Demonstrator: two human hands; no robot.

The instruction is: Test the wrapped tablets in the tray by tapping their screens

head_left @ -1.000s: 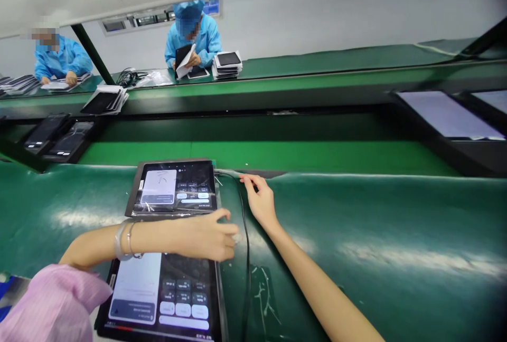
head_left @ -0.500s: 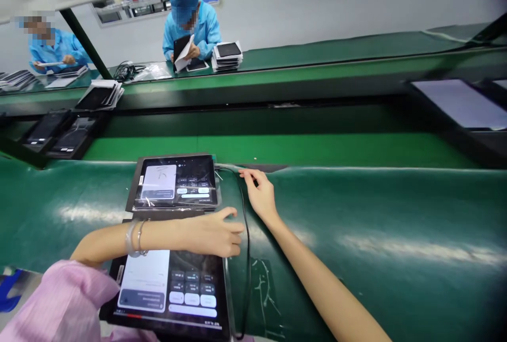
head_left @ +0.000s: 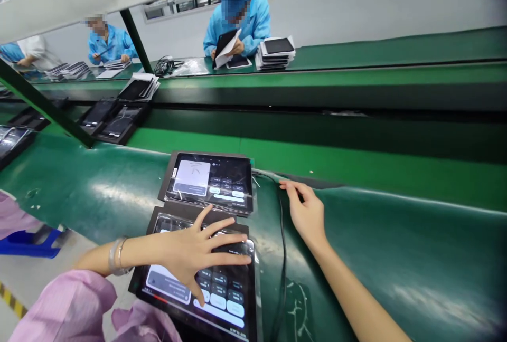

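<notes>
Head view: left hand [head_left: 190,249] lies spread flat on near tablet [head_left: 214,284] at 6 o'clock; right hand [head_left: 307,215], loosely open, touches cable [head_left: 282,257]; both tablets lit, far tablet [head_left: 212,182] plugged.

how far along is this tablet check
Done: both tablets are lit. In hand: the left hand lies spread on the near black tablet; the right hand rests beside the black cable. Left: the far black tablet lies untouched, cable seemingly running to its corner.
</notes>
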